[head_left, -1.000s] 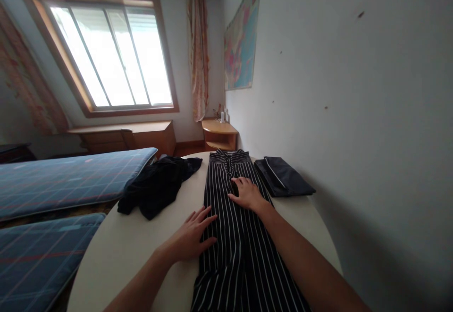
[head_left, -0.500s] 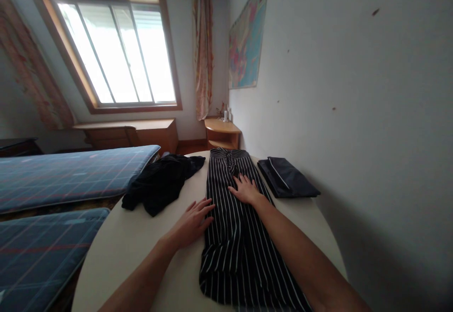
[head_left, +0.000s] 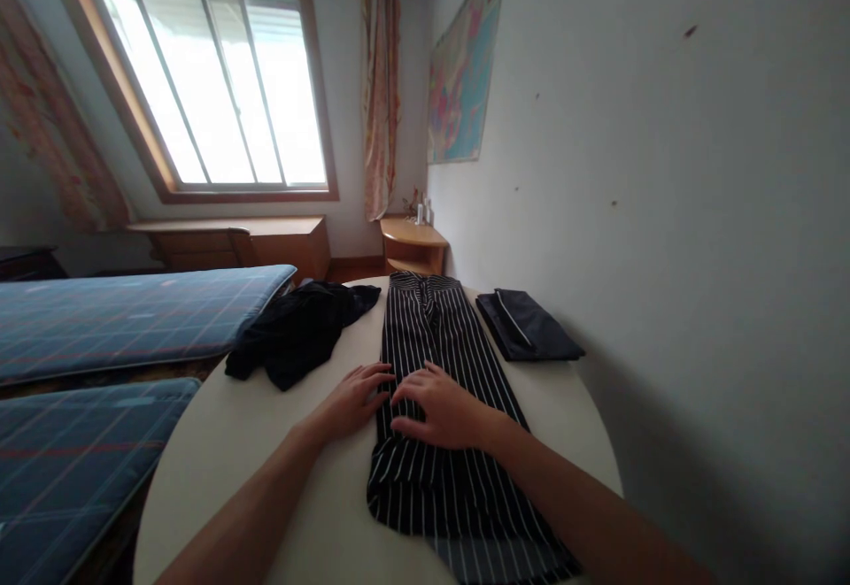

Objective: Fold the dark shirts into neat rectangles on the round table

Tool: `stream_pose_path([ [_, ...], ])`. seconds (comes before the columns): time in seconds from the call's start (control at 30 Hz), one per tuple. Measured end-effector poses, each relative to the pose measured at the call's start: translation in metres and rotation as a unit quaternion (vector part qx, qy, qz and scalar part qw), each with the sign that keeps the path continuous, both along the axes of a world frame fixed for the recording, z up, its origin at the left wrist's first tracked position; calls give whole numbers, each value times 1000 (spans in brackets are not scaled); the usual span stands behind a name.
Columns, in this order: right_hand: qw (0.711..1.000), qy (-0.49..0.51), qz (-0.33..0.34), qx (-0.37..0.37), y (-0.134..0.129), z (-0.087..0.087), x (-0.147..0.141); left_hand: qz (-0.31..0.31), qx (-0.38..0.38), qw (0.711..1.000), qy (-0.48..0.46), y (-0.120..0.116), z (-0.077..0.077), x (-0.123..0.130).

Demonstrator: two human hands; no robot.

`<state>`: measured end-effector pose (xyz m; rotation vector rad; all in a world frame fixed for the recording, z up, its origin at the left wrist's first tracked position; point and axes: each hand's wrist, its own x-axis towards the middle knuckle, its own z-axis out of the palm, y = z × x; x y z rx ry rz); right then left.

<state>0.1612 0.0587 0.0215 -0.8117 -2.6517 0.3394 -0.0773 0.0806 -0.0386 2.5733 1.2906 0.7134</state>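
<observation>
A pair of black trousers with white stripes (head_left: 458, 328) lies lengthwise on a round cream table (head_left: 252, 488), its waistband at the far end. My left hand (head_left: 355, 399) rests at the left edge of the striped trousers, fingers stretched onto the cloth. Over their middle is my right hand (head_left: 442, 406), turned to the left with its fingers apart and slightly bent; it grips nothing. The near end of the cloth is wrinkled, and a greyish patch shows at the bottom edge. My right forearm hides part of the right side.
Left on the table lies a crumpled black garment (head_left: 298, 328). A folded dark garment (head_left: 528, 324) sits on the right, near the wall (head_left: 697, 302). Blue plaid mattresses (head_left: 133, 315) flank the table's left side. Beyond stand a wooden desk (head_left: 292, 240) and corner shelf (head_left: 415, 233).
My right hand has moved nearer and left, from the upper right part of the striped trousers to their middle. My left hand has shifted slightly. The view has moved a little.
</observation>
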Motion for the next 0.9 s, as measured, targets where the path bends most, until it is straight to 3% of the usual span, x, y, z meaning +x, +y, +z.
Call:
stream_pose_path([
  [0.1, 995, -14, 94, 3, -35, 5, -6, 2, -6, 1000, 0, 0, -1, 0],
  [0.17, 993, -25, 114, 22, -44, -1, -7, 3, -10, 1000, -2, -1, -1, 0],
  [0.37, 993, 25, 100, 62, -39, -20, 1, 7, -11, 1000, -2, -1, -4, 0],
  [0.63, 978, 169, 97, 73, -45, 2, 21, 1, -5, 1000, -9, 0, -5, -1],
  [0.9, 987, 106, 108, 60, -43, -2, 25, -3, -12, 1000, -10, 1, -7, -2],
])
